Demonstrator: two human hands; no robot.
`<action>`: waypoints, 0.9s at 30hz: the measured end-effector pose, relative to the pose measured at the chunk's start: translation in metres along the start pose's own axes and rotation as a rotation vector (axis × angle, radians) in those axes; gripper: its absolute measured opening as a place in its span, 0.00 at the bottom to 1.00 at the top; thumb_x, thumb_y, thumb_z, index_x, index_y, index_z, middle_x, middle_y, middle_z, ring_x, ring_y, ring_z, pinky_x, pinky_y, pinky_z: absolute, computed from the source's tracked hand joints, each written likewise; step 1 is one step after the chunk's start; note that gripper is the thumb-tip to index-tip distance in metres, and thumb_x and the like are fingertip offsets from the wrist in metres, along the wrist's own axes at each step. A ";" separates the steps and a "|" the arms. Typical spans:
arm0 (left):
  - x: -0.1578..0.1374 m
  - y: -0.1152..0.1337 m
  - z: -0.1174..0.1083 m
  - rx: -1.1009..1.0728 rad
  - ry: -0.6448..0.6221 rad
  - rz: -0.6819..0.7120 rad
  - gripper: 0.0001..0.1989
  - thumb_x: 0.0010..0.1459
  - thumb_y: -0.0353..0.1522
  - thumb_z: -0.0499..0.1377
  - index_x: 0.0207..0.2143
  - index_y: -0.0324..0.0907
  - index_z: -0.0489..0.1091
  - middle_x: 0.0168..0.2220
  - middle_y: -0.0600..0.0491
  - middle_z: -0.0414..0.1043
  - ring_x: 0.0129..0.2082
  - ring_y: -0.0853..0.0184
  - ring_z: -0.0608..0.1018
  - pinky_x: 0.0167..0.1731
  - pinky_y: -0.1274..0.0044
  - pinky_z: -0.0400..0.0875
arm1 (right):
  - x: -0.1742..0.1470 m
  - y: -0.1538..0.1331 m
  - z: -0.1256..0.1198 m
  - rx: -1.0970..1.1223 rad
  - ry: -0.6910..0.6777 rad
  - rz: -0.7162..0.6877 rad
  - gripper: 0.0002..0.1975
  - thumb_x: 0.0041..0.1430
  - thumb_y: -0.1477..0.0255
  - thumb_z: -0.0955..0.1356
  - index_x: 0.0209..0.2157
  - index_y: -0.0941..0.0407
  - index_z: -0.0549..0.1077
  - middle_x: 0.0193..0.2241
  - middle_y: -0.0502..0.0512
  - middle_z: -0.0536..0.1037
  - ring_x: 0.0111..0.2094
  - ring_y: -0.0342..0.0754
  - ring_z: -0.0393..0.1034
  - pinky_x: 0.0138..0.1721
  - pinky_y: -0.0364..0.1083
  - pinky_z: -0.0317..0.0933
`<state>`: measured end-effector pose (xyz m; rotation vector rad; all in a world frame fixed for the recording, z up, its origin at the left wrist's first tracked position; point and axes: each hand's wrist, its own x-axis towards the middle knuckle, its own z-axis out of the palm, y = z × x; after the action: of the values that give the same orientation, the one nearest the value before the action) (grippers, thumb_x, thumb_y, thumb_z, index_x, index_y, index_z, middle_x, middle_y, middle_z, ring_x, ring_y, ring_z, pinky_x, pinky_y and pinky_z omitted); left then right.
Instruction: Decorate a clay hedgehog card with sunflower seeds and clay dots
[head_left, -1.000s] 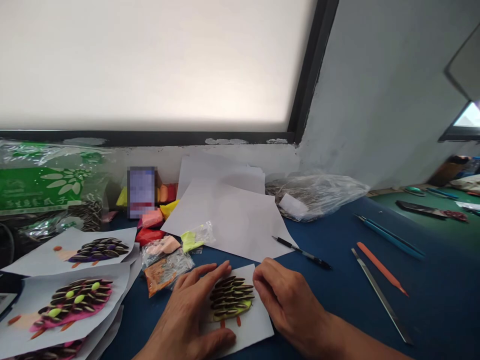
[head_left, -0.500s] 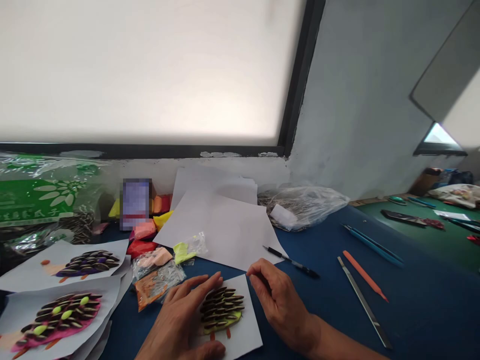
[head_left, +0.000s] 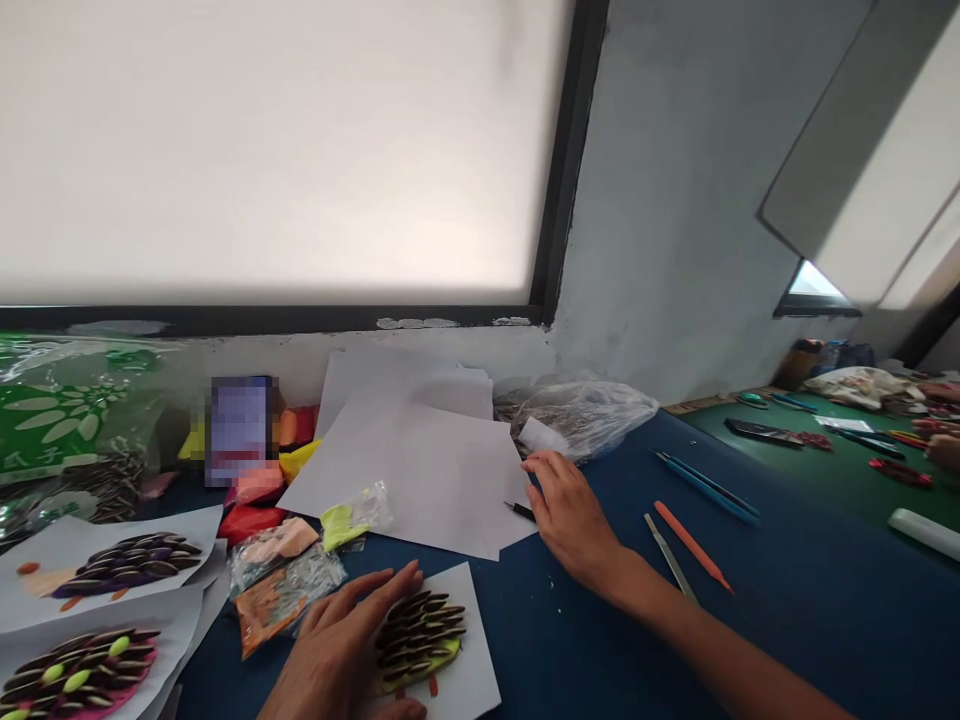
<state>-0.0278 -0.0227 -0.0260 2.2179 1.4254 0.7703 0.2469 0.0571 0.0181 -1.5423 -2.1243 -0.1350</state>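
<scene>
L hand spread on white paper sheet w/ dark striped seeds in lime-green clay. R hand loosely spread nr slim black pen.

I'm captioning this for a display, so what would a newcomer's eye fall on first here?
Probably the seed-covered picture at bottom centre, dark seeds over yellow-green, with the left hand spread along its left side. Next, the pink seeded picture dotted yellow-green, at lower left. Above, the large bright panel in its dark frame fills the upper left.
</scene>
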 end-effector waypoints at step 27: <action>0.003 0.008 -0.007 0.096 -0.077 -0.038 0.36 0.50 0.39 0.61 0.62 0.52 0.58 0.59 0.51 0.67 0.58 0.48 0.67 0.52 0.61 0.67 | 0.024 0.025 -0.048 -0.536 0.262 0.032 0.22 0.64 0.70 0.63 0.57 0.62 0.64 0.60 0.74 0.59 0.63 0.70 0.48 0.56 0.66 0.50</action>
<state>-0.0253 -0.0234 -0.0154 2.2585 1.4915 0.6096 0.2807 0.0684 0.0655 -1.7251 -1.9415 -0.9062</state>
